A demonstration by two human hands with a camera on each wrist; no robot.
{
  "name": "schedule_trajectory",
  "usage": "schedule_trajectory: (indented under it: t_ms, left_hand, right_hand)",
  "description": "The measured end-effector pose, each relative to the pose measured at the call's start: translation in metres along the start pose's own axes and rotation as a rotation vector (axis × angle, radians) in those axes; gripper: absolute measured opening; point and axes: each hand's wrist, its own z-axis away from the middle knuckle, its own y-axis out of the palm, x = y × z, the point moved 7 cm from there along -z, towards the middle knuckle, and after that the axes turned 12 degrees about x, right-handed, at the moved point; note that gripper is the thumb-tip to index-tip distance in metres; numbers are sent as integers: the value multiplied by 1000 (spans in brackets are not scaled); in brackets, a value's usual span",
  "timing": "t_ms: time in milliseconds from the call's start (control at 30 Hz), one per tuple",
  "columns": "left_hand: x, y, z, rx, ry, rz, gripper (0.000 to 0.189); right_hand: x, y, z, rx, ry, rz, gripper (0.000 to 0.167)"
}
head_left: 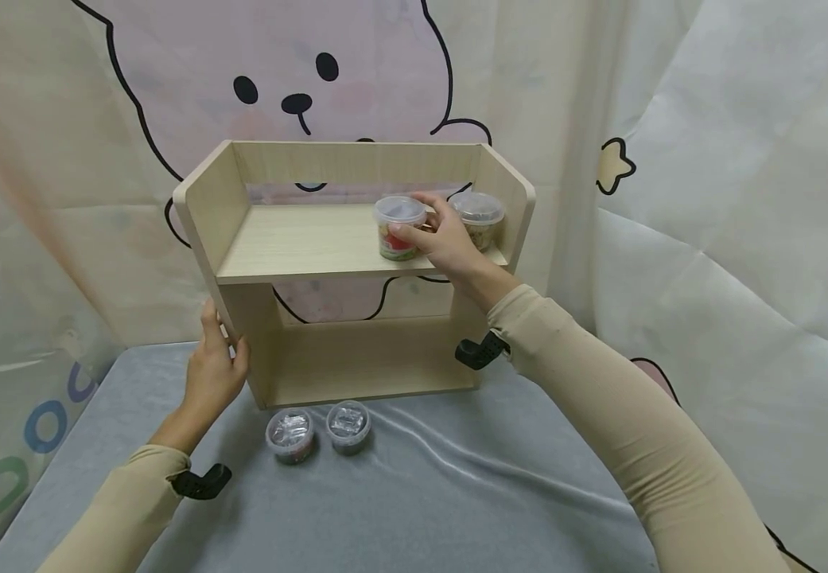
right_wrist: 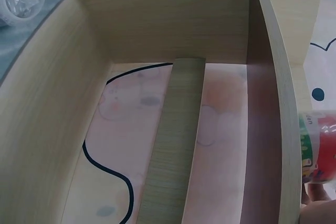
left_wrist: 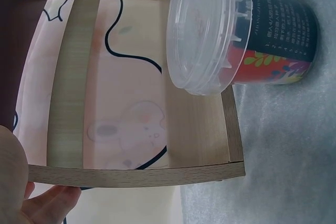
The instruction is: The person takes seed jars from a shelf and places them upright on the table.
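On the upper deck of a light wooden two-tier shelf (head_left: 299,239), my right hand (head_left: 449,239) grips a clear plastic tub (head_left: 398,239) with a red and green label. The thumb lies across its front and the fingers reach round behind. A second lidded tub (head_left: 481,215) stands to the right, partly covered by that hand. My left hand (head_left: 216,370) holds the shelf's left side panel low down, fingers along the outside and thumb at the front edge. The left wrist view has its fingers (left_wrist: 55,203) against the panel.
Two small lidded tubs, one on the left (head_left: 290,435) and one on the right (head_left: 348,427), stand on the grey cloth-covered table (head_left: 414,509) before the shelf. The lower deck (head_left: 371,358) has an open back. Printed curtains (head_left: 728,239) surround the table.
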Motion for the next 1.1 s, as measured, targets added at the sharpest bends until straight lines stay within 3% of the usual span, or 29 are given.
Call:
schedule_trajectory:
  t_ms: [533,1100]
  left_hand:
    - [-1,0,0,-11,13,4,75]
    - [-2,0,1,-8,10,-5,75]
  right_hand:
    - [6,-6,13,41,-53,3,64]
    - [1,-4,41,67,-104,3,65]
